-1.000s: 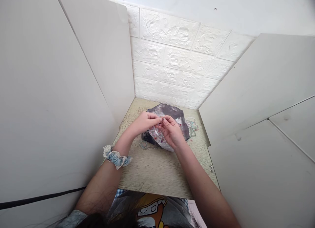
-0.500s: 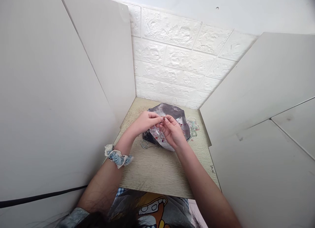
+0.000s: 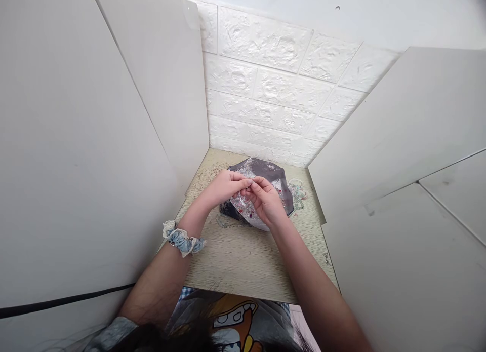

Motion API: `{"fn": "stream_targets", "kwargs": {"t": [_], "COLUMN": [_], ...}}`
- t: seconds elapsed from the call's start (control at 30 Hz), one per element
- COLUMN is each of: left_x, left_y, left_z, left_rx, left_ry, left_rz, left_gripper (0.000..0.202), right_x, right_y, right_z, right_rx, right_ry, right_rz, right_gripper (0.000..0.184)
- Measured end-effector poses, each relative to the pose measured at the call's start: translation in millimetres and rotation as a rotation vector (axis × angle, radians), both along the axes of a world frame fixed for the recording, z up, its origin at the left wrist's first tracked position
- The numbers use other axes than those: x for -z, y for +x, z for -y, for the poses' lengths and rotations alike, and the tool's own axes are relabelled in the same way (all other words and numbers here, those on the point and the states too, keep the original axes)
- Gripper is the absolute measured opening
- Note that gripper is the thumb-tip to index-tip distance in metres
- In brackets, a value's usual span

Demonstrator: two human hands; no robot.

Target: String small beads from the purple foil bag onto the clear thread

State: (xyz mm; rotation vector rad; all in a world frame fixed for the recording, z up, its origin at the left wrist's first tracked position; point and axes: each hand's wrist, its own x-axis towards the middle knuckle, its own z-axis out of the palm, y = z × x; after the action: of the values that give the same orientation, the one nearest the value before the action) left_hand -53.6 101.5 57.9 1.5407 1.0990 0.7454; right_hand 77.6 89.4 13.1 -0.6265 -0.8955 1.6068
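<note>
My left hand [image 3: 228, 185] and my right hand [image 3: 265, 197] meet fingertip to fingertip above a dark pouch with a silvery lining [image 3: 261, 166]. Both are closed in a pinch, and whatever is between the fingertips is too small to make out. Small clear, pink and red beads [image 3: 243, 206] lie on the shiny lining under my hands. A strand of pale beads [image 3: 225, 222] rests on the tabletop at the pouch's front left. Right of the pouch lies a heap of green and pink bead strings [image 3: 298, 194].
The narrow wooden tabletop [image 3: 231, 261] is walled in by a pale panel [image 3: 170, 88] on the left and another panel [image 3: 395, 139] on the right. A white brick-patterned wall [image 3: 261, 99] closes off the back. Small shiny bits [image 3: 325, 258] lie near the right edge.
My fingertips have drawn slightly closer together, covering the small reddish spot that showed between them. The pouch and bead strings stay where they were.
</note>
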Motion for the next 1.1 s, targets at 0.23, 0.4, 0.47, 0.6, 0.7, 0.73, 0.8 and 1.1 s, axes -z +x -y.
{"fn": "stream_targets", "kwargs": {"t": [0.23, 0.4, 0.47, 0.6, 0.7, 0.73, 0.8, 1.1], "left_x": [3.3, 0.0, -2.4, -5.9, -5.6, -5.0, -3.1, -1.3], "left_y": [-3.1, -2.7, -2.2, -1.9, -2.6, -2.8, -3.2, -5.9], "left_z": [-1.4, 1.5, 3.2, 5.3, 5.4, 5.1, 4.2, 3.1], "left_rx": [0.008, 0.1, 0.134, 0.151, 0.144, 0.141, 0.141, -0.01], "left_ry": [0.028, -0.014, -0.042, -0.071, -0.084, -0.076, -0.048, -0.099], "left_rz": [-0.002, -0.024, -0.01, 0.051, 0.102, 0.12, 0.15, 0.514], "left_gripper": [0.03, 0.023, 0.023, 0.025, 0.024, 0.022, 0.021, 0.02], "right_x": [2.0, -0.5, -2.9, -7.1, -8.8, -8.9, -8.4, 11.9], "right_y": [3.9, 6.6, 6.3, 7.3, 9.6, 10.2, 10.4, 3.6], "right_z": [-0.9, 0.0, 1.6, 3.9, 3.4, 2.9, 1.8, 2.1], "right_rx": [0.166, 0.263, 0.287, 0.329, 0.338, 0.34, 0.341, 0.11], "right_ry": [0.13, 0.254, 0.332, 0.404, 0.41, 0.41, 0.398, 0.491], "right_rz": [0.293, 0.482, 0.537, 0.595, 0.585, 0.576, 0.557, 1.487], "right_gripper": [0.015, 0.015, 0.012, 0.01, 0.01, 0.01, 0.01, 0.016]}}
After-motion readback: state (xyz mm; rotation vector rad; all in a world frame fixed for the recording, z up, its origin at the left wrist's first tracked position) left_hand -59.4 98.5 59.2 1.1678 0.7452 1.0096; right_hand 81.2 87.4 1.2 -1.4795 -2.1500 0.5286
